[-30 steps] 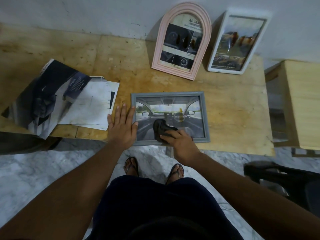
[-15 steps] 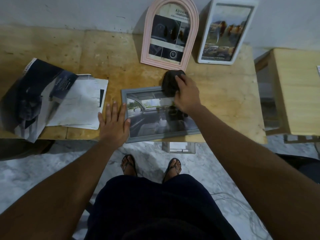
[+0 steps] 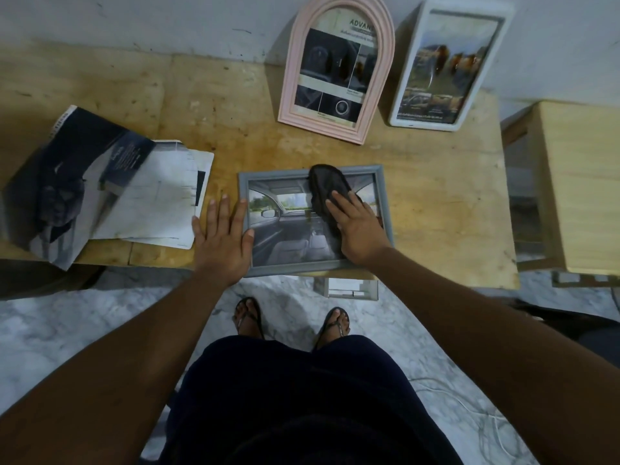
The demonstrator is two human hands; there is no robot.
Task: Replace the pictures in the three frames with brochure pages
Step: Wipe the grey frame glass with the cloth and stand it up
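**Q:** Where is the grey frame (image 3: 268,170)?

**A:** Flat on the wooden table (image 3: 436,203), at the near edge, glass up. A car-interior page shows behind the glass. Long sides run left to right.

**Q:** Right hand (image 3: 360,231)?

**A:** Palm down on the right half of the glass. The fingers are extended and nearly straight, pressing a dark cloth (image 3: 323,184) against the frame. They do not curl round the cloth. The far end of the cloth overlaps the frame's top rim.

**Q:** Left hand (image 3: 219,241)?

**A:** Flat on the table just beside the frame's left edge, with fingers straight and slightly spread, pointing at the wall. The thumb lies across the left rim and touches it. The hand grasps nothing.

**Q:** The other two frames?

**A:** Both lean upright against the wall at the back of the table. The pink arched frame (image 3: 318,129) holds a page of dark panels headed "ADVAN…", the rest cut off. The white frame (image 3: 426,125) stands just to its right and holds a page of vehicles; its small print is unreadable.

**Q:** Brochure?

**A:** The dark brochure (image 3: 77,182) lies open at the table's left end, with one corner hanging over the near edge. The loose pages (image 3: 161,209) lie partly under it, their near corner close to the left hand.

**Q:** Anything else?

**A:** A pale wooden stand (image 3: 577,182) is to the right, apart from the table. The person's sandalled feet are on a marble floor.
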